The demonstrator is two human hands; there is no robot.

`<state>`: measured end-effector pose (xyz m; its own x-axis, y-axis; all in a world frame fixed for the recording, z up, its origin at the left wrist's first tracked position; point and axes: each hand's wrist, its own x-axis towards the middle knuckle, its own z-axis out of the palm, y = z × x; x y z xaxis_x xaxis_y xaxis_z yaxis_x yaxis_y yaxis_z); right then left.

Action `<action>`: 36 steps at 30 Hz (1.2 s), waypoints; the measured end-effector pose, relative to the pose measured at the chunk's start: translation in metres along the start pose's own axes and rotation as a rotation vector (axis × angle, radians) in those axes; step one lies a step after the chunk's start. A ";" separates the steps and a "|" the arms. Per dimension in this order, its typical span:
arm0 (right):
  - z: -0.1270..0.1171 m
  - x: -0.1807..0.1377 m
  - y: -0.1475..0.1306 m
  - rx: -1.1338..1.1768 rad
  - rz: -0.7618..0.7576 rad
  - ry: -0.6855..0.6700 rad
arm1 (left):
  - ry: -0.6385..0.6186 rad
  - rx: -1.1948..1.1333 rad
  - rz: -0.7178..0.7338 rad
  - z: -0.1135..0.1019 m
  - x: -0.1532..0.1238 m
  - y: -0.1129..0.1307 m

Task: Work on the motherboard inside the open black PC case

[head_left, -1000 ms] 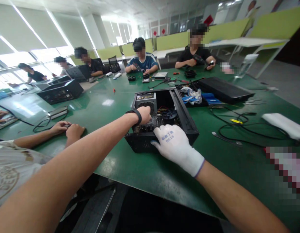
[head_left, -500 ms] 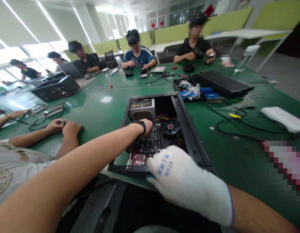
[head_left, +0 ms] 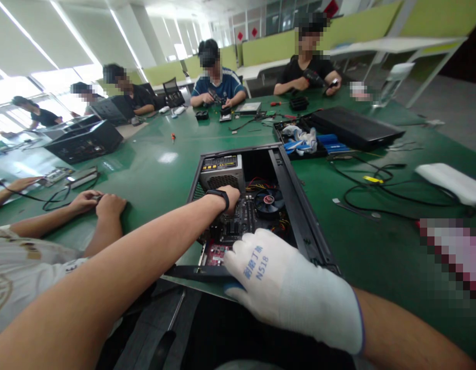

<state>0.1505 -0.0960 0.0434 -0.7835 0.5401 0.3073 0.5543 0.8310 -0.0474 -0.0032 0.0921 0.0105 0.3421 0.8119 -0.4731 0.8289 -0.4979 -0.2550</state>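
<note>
An open black computer case [head_left: 299, 205] lies on the green table [head_left: 160, 174], its near end overhanging the table edge. Inside I see a grey power supply [head_left: 222, 172], a motherboard [head_left: 238, 226] and a round cooler fan [head_left: 269, 198]. My bare left hand [head_left: 232, 198], a black band at its wrist, reaches down into the case beside the power supply; its fingers are hidden. My right hand [head_left: 284, 280], in a white glove printed N518, grips the near edge of the case with its fingers curled under.
To my left a seated person rests both hands [head_left: 99, 203] on the table. Black cables [head_left: 376, 195] and a white pad [head_left: 449, 182] lie at right. Another black case [head_left: 355, 131] with blue and white parts sits beyond. Several people work along the far side.
The case has been pulled towards me until its near end hangs over the table edge. My gloved right hand came back with it; my left hand stayed inside.
</note>
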 end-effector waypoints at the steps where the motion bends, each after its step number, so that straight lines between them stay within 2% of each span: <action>1: 0.000 0.000 0.000 0.005 0.004 -0.002 | -0.007 0.000 0.000 0.000 0.000 0.000; 9: 0.002 -0.002 0.000 -0.011 -0.009 0.013 | -0.024 -0.003 0.009 -0.001 0.002 -0.001; 16: -0.001 0.001 0.000 0.015 -0.003 -0.038 | -0.039 0.008 0.002 -0.006 -0.003 0.002; 20: -0.002 0.004 0.001 0.043 0.007 -0.066 | -0.031 0.013 0.005 -0.003 0.000 0.001; 36: 0.002 0.003 0.003 0.040 -0.001 -0.041 | -0.016 0.017 -0.012 0.004 0.006 -0.003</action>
<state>0.1487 -0.0916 0.0421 -0.7951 0.5437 0.2687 0.5425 0.8357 -0.0855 -0.0048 0.0977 0.0052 0.3253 0.8126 -0.4836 0.8249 -0.4938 -0.2750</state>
